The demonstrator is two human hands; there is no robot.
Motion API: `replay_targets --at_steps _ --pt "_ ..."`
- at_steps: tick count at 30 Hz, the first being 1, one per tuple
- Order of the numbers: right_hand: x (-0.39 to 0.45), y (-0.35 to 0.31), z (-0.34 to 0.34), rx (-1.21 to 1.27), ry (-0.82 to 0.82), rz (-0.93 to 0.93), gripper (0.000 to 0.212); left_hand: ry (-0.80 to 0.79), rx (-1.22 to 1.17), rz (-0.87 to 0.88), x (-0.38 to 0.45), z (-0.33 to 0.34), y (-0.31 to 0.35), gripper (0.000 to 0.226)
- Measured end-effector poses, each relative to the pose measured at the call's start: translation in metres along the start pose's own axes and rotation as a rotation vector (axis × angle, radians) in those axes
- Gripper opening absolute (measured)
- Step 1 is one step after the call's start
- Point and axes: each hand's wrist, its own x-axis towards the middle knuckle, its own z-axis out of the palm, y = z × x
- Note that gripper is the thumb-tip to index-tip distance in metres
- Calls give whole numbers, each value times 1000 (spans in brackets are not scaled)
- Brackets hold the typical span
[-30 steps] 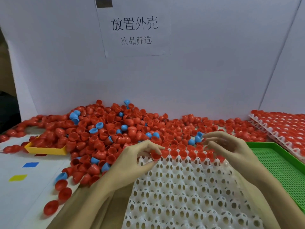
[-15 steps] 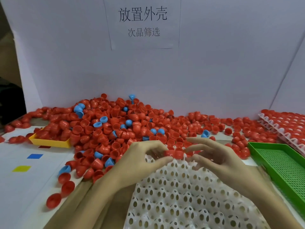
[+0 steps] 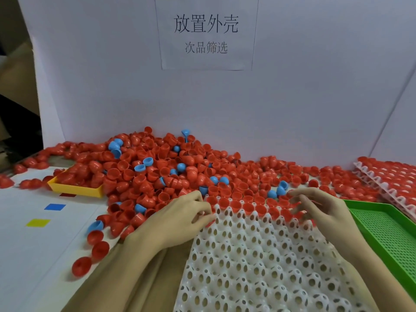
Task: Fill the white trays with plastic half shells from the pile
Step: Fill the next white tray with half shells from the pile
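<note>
Your left hand [image 3: 180,215] rests at the far left corner of the white tray [image 3: 258,262], its fingers [image 3: 203,218] curled and pinching a red half shell [image 3: 210,222] at the tray's edge. Your right hand [image 3: 324,212] hovers over the tray's far right corner, fingers [image 3: 299,198] loosely curled and slightly spread; you cannot tell from this view whether they hold a shell. The tray lies on the tabletop [image 3: 27,255] in front of you, with only its far row [image 3: 245,204] filled with red shells, open side up. The pile [image 3: 157,167] of red and a few blue half shells lies just beyond the tray, against the white backboard [image 3: 315,97]. A yellow tray [image 3: 76,190] sits at the pile's left edge, a green mesh tray [image 3: 387,230] lies just right of your right hand, and filled white trays [image 3: 391,176] are stacked at far right.
</note>
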Motion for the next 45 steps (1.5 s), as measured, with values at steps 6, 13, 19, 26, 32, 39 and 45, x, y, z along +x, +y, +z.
replay_targets --at_steps 6,13,19,26,32,39,45 --pt "32 -3 22 -380 -132 -97 19 144 19 -8 1 -11 -5 26" --pt "109 -4 71 -806 -273 -53 34 155 233 18 1 -4 -10 24" --pt "134 10 101 -783 -420 47 58 177 300 12 0 -2 -13 31" --pt "137 4 107 -822 -318 18 19 203 320 27 2 -6 -4 31" --pt "128 -12 92 -664 -184 -51 15 237 303 26 1 -11 2 31" --pt "97 -29 70 -407 -102 -114 10 359 280 35 2 -9 7 26" --pt "44 -56 62 -133 -264 -128 14 465 -310 105 6 4 34 33"
